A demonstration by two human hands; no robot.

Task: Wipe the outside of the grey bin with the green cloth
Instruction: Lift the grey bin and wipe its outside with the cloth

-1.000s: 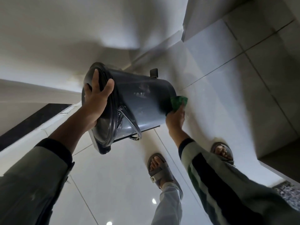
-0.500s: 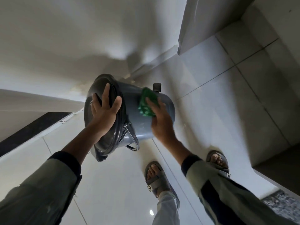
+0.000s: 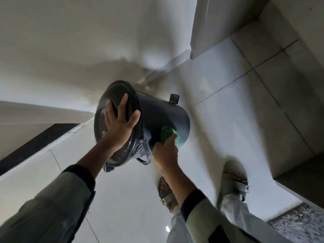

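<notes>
The grey bin (image 3: pixel 157 111) is tilted on the tiled floor, its closed lid turned toward me and its base pointing away to the right. My left hand (image 3: pixel 121 125) lies flat on the lid with fingers spread, bracing the bin. My right hand (image 3: pixel 165 151) presses the crumpled green cloth (image 3: pixel 169 135) against the bin's lower side wall, near the base. A metal handle (image 3: pixel 145 151) hangs at the lid edge between my two hands. The bin's far side is hidden.
The black foot pedal (image 3: pixel 174 98) sticks up from the bin near its base. My two sandalled feet (image 3: pixel 235 179) stand on the glossy floor tiles (image 3: pixel 228 120) just behind the bin. A wall runs at the left; a white cabinet corner (image 3: pixel 201 41) is beyond the bin.
My right hand has swept the green cloth from the bin's upper side down to its lower side near the base. The left hand stays on the lid.
</notes>
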